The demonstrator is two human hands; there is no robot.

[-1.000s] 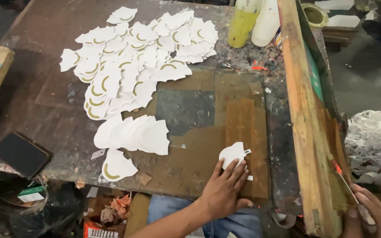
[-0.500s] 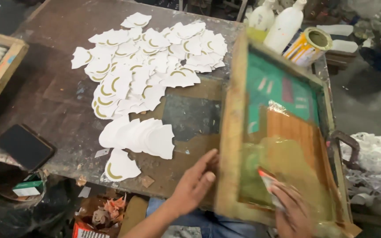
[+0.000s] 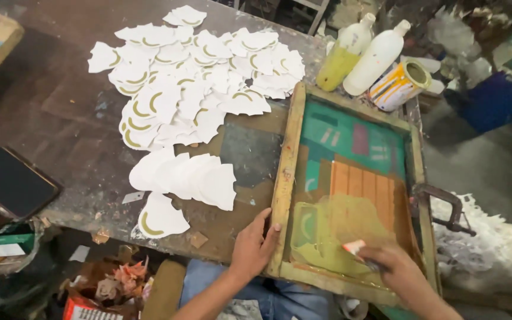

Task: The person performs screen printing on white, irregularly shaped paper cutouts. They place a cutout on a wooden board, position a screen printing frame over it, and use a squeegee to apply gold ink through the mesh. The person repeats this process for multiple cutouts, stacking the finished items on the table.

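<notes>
Even, fairly bright light centre frame; dim lower left corner. Slight motion blur; soft upper right.

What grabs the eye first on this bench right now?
The wooden screen frame lies flat at right, yellow-green ink pooled on its mesh. The left hand rests on its near-left edge; the right hand holds a squeegee inside. White cut-outs with yellow arcs spread behind.

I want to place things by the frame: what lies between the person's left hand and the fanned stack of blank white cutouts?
In the head view, only bare, stained table top lies between the left hand and the stack of blank cutouts; a small brown scrap sits just below that stretch.
</notes>
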